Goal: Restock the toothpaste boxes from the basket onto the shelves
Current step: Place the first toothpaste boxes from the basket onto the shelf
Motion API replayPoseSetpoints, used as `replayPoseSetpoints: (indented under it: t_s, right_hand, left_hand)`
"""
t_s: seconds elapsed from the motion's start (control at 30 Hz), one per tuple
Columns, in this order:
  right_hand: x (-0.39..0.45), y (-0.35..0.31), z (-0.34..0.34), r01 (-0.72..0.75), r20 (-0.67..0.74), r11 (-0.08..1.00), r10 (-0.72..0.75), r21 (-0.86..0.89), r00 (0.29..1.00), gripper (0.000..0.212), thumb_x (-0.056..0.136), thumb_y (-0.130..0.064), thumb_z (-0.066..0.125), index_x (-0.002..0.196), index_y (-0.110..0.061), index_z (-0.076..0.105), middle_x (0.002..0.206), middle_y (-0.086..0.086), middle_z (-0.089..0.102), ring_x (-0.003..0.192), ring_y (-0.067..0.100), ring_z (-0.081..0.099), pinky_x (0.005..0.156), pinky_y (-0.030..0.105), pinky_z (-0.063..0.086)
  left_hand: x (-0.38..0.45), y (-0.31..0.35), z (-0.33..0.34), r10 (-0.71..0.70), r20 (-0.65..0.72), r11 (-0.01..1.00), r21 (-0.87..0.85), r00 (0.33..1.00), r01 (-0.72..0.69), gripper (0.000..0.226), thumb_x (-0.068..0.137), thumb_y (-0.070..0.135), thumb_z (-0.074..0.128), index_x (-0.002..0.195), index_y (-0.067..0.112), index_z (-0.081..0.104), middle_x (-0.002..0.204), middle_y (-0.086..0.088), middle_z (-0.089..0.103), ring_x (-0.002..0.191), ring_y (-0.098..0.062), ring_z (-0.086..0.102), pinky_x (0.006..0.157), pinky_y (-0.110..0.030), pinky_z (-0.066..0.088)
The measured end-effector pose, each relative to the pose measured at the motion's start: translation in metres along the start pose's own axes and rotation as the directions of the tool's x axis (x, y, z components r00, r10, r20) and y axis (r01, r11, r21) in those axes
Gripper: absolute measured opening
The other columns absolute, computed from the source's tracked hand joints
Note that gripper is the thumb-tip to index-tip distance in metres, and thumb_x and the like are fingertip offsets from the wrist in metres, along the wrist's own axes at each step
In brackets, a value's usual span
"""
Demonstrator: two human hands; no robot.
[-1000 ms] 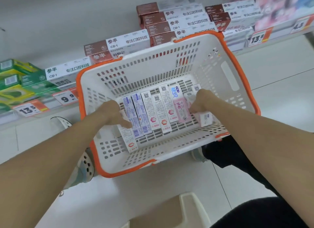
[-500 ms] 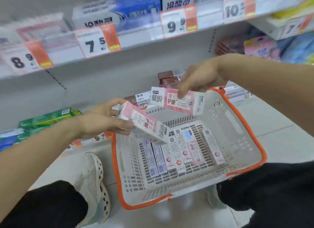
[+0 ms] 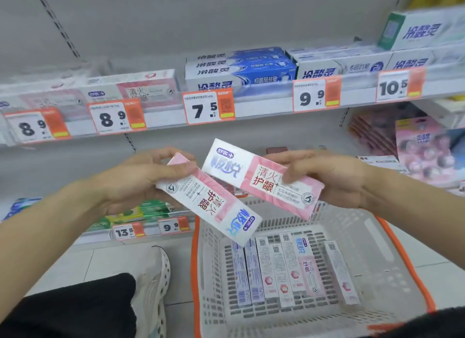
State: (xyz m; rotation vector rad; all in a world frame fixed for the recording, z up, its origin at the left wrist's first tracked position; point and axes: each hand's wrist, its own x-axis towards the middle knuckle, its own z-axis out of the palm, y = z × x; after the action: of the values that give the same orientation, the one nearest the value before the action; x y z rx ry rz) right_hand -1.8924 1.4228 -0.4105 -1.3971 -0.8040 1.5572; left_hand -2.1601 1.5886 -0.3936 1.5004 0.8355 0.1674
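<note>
Above the basket, each hand pinches one pink toothpaste box: left hand at its upper end, right hand with thumb across the face. Seven boxes remain below. Held by one end, the left box risks slipping during shelving.

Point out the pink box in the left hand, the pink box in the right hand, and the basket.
left-hand box point(image 3: 201, 199): head view, on its printed front face.
right-hand box point(image 3: 261, 179): head view, on its red lettering.
basket point(image 3: 407, 259): head view, on its orange right rim.
</note>
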Motion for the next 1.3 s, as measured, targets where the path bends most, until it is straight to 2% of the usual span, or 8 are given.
replayPoseSetpoints:
  t_s: [0.17,0.33,0.6,0.77,0.9,1.03,1.17,1.3]
  right_hand:
    - [0.007,0.002,0.017,0.040,0.087,0.997,-0.046,0.065,0.995,0.049,0.071,-0.005,0.060,0.116,-0.016,0.074,0.122,0.015,0.070,0.101,0.026,0.068,0.083,0.033,0.056]
    - [0.013,0.006,0.025,0.031,0.117,0.999,-0.029,-0.013,0.993,0.049,0.074,-0.006,0.070,0.123,-0.007,0.068,0.121,0.021,0.069,0.098,0.031,0.070,0.084,0.040,0.058]
    - [0.024,0.024,0.017,-0.186,-0.084,0.949,0.170,-0.255,0.982,0.041,0.078,-0.011,0.082,0.116,-0.003,0.069,0.107,0.013,0.076,0.103,0.030,0.072,0.102,0.051,0.051]
    - [0.029,0.049,0.006,-0.307,-0.167,0.951,0.299,-0.026,0.940,0.032,0.089,-0.021,0.070,0.120,-0.012,0.069,0.117,0.012,0.073,0.114,0.029,0.066,0.107,0.047,0.046]
    - [0.035,0.054,-0.004,-0.239,-0.161,0.949,0.273,0.204,0.948,0.032,0.090,-0.019,0.066,0.121,-0.013,0.068,0.119,0.016,0.072,0.110,0.031,0.067,0.102,0.050,0.050]
    - [0.033,0.048,-0.014,-0.176,-0.197,0.926,0.251,0.334,0.948,0.030,0.093,-0.026,0.061,0.115,-0.008,0.071,0.117,0.016,0.071,0.092,0.032,0.072,0.076,0.045,0.059]
    - [0.035,0.049,-0.022,-0.159,-0.262,0.913,0.269,0.376,0.927,0.042,0.088,-0.013,0.061,0.128,-0.001,0.061,0.117,0.017,0.063,0.083,0.032,0.072,0.067,0.043,0.059]
    - [0.032,0.045,-0.018,-0.208,-0.192,0.922,0.280,0.327,0.941,0.018,0.092,-0.021,0.063,0.107,-0.012,0.068,0.099,0.014,0.071,0.079,0.028,0.071,0.070,0.039,0.059]
  left_hand:
    - [-0.008,0.000,-0.008,0.041,-0.010,0.999,-0.003,0.999,-0.041,0.072,0.058,0.065,0.082,0.100,0.007,0.076,0.103,-0.021,0.075,0.091,-0.028,0.075,0.062,-0.030,0.061]
    - [-0.008,0.005,0.003,0.060,-0.043,0.998,-0.009,0.997,-0.060,0.040,0.080,0.041,0.063,0.097,0.005,0.070,0.097,-0.021,0.075,0.081,-0.027,0.075,0.055,-0.031,0.061]
    - [0.011,-0.003,0.027,0.006,-0.077,0.995,0.102,0.997,0.002,0.040,0.077,0.012,0.080,0.107,-0.003,0.059,0.098,-0.019,0.075,0.084,-0.030,0.075,0.070,-0.051,0.062]
    - [0.033,-0.019,0.064,0.153,-0.262,0.965,0.249,0.953,-0.087,0.037,0.070,0.017,0.089,0.094,0.011,0.062,0.094,-0.005,0.075,0.073,-0.017,0.072,0.063,-0.036,0.062]
    - [0.036,-0.030,0.088,0.306,-0.177,0.894,0.392,0.936,-0.218,0.039,0.065,0.031,0.092,0.094,0.028,0.066,0.094,0.006,0.074,0.079,-0.012,0.070,0.067,-0.032,0.059]
    - [0.033,-0.039,0.107,0.418,-0.098,0.799,0.512,0.903,-0.315,0.040,0.067,0.032,0.091,0.093,0.046,0.065,0.093,0.021,0.070,0.085,0.000,0.065,0.066,-0.015,0.050]
    - [0.031,-0.052,0.121,0.529,-0.060,0.682,0.624,0.847,-0.381,0.056,0.070,0.032,0.088,0.119,0.043,0.064,0.118,0.035,0.059,0.115,0.009,0.055,0.101,-0.021,0.046]
    - [0.029,-0.062,0.130,0.591,0.039,0.610,0.632,0.806,-0.478,0.061,0.073,0.032,0.085,0.130,0.034,0.062,0.130,0.029,0.055,0.126,0.005,0.048,0.110,-0.018,0.037]
